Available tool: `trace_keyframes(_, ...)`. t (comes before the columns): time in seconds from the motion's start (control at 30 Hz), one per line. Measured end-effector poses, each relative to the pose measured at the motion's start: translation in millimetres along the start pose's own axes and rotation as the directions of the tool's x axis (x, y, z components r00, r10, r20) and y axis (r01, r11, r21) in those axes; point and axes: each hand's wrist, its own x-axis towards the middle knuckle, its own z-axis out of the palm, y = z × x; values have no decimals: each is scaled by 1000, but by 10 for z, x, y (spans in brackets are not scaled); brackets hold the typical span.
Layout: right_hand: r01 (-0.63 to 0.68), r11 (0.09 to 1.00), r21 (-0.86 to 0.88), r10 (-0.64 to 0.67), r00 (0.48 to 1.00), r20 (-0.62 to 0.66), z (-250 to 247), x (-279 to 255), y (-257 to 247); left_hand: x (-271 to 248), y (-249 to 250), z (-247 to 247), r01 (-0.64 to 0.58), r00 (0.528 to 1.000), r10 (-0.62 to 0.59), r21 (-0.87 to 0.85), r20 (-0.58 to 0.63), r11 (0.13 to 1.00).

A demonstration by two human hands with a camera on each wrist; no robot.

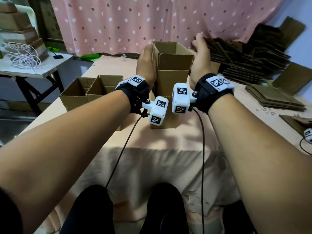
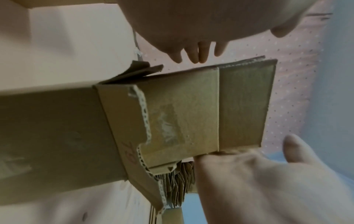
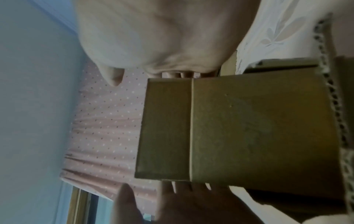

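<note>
A tall brown cardboard box (image 1: 170,85) stands on the cloth-covered table (image 1: 168,149), its top flaps upright and its top open. My left hand (image 1: 146,63) lies flat along the left flap with straight fingers. My right hand (image 1: 200,56) is at the right flap, fingers straight and blurred. The left wrist view has the box (image 2: 182,113) between my left hand (image 2: 191,37) above and my right hand (image 2: 258,181) below, which touches a flap edge. In the right wrist view the box (image 3: 239,128) sits between my right hand (image 3: 153,37) and left hand (image 3: 182,204).
Two open cardboard boxes (image 1: 91,92) stand side by side to the left. Piles of flattened cardboard (image 1: 244,61) fill the right rear, with more flat sheets (image 1: 273,98) nearer. A side table with white cord (image 1: 25,59) is at far left. A pink dotted curtain (image 1: 135,22) hangs behind.
</note>
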Motion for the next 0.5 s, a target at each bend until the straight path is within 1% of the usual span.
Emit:
trace_keyframes(0.07, -35, 998, 52, 34, 999, 29, -48, 189, 238, 1, 18, 26, 24, 999, -26, 40, 45, 999)
trace_keyframes(0.13, -48, 996, 77, 46, 998, 32, -95, 243, 387, 84, -88, 46, 99, 990, -107, 92, 87, 991)
trace_keyframes(0.17, -59, 996, 69, 57, 998, 27, -101, 205, 393, 91, -100, 62, 121, 986, -130, 87, 106, 989)
trace_keyframes(0.2, -79, 995, 64, 78, 997, 19, -113, 186, 392, 57, -55, 87, 108, 987, -117, 87, 114, 990)
trace_keyframes(0.23, -98, 994, 43, 98, 995, 3, -74, 56, 299, 15, 11, 118, 83, 988, -94, 89, 121, 993)
trace_keyframes(0.3, -90, 995, 31, 90, 996, 2, -53, -27, 221, 8, 60, 171, 34, 993, -52, 168, 105, 985)
trace_keyframes(0.37, -63, 998, -13, 63, 998, 28, -33, -49, 185, 53, 43, 200, -6, 995, -21, 269, 98, 963)
trace_keyframes(0.4, -63, 997, -35, 64, 998, 22, -10, -73, 158, 84, 42, 199, -19, 994, -14, 307, 107, 952)
trace_keyframes(0.43, -62, 997, -53, 62, 998, 3, -2, -65, 166, 8, 117, 200, -24, 993, -17, 336, 118, 941)
trace_keyframes(0.5, -39, 998, -57, 38, 999, -22, -42, 57, 268, -88, 231, 199, -30, 991, -26, 400, 133, 916)
